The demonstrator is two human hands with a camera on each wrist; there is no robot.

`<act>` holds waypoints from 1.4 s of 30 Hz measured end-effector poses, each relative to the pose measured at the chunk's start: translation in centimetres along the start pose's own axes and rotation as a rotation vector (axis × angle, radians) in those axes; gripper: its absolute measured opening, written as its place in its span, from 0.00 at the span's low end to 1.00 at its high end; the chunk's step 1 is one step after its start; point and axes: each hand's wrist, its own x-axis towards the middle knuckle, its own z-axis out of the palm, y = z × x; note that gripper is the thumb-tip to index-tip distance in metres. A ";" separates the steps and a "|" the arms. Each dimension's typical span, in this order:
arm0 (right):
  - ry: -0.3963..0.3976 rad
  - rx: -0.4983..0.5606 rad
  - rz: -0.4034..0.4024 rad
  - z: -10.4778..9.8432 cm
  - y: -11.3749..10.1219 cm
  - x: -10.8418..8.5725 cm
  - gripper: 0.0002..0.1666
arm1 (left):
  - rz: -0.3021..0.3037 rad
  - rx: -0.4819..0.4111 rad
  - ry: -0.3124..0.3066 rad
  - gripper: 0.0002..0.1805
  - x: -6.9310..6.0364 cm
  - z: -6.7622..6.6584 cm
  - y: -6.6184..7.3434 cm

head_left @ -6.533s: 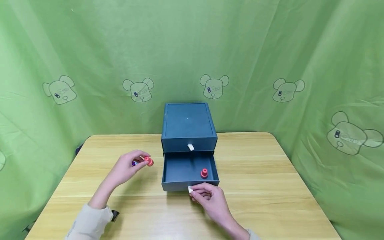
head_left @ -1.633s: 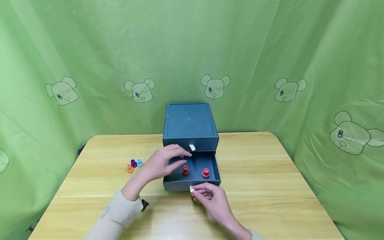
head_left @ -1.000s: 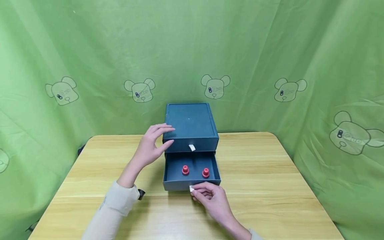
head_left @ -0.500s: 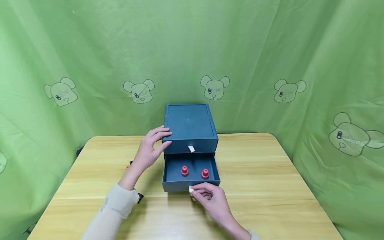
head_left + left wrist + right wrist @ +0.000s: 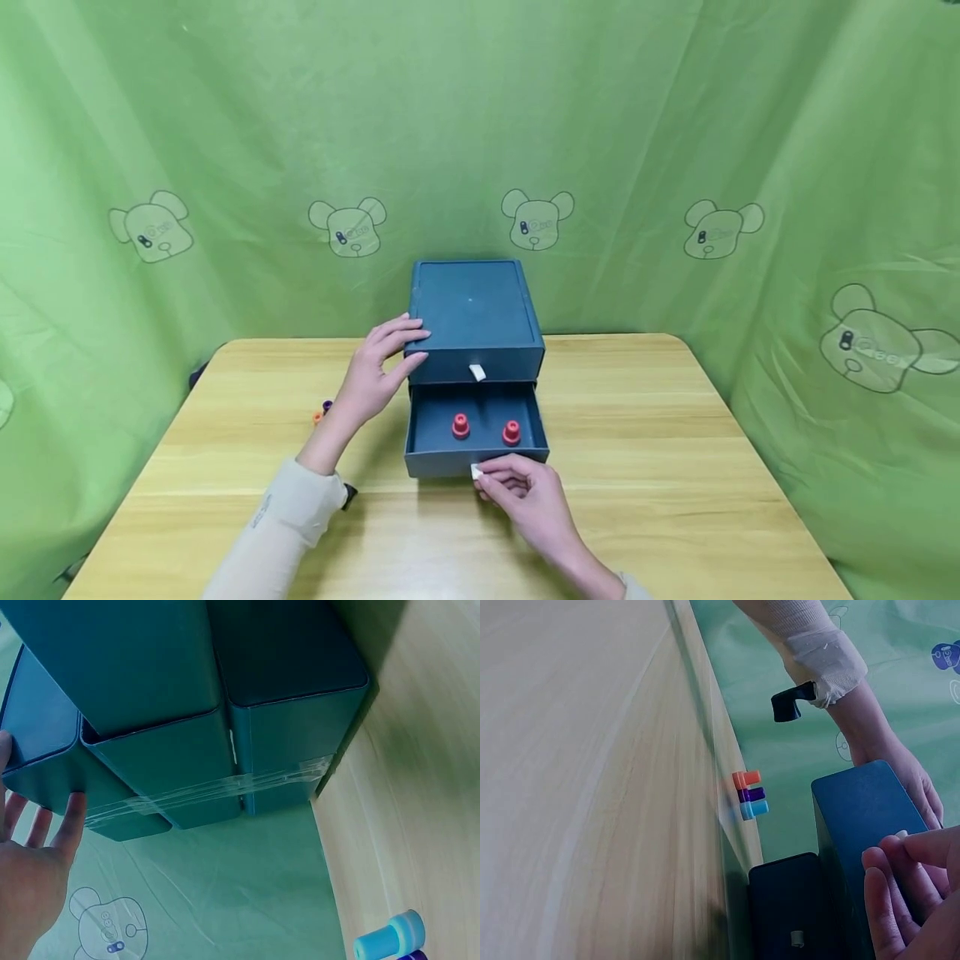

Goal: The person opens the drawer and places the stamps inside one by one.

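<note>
A dark blue two-drawer box stands at the table's back, its lower drawer pulled out. Two red stepped, cone-like pieces stand upright and apart in that drawer. My left hand rests on the upper unit's left front corner, fingers extended over the top and thumb by the front. Between thumb and fingers, my right hand pinches the lower drawer's white pull tab. Left of the box are similar orange and purple pieces; a light blue one shows in the wrist views.
The upper drawer is closed, its white tab hanging at the front. Clear tape runs across the box in the left wrist view. A wooden table lies beneath, with a green curtain behind and at both sides.
My left hand held a red piece at first; that piece now stands in the drawer. The hand then moved back and up-left onto the box's corner. My right hand has stayed on the tab.
</note>
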 end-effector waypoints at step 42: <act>0.044 -0.042 -0.062 0.0 0.3 2.8 0.08 | -0.033 -0.039 0.002 0.15 -0.2 0.1 0.2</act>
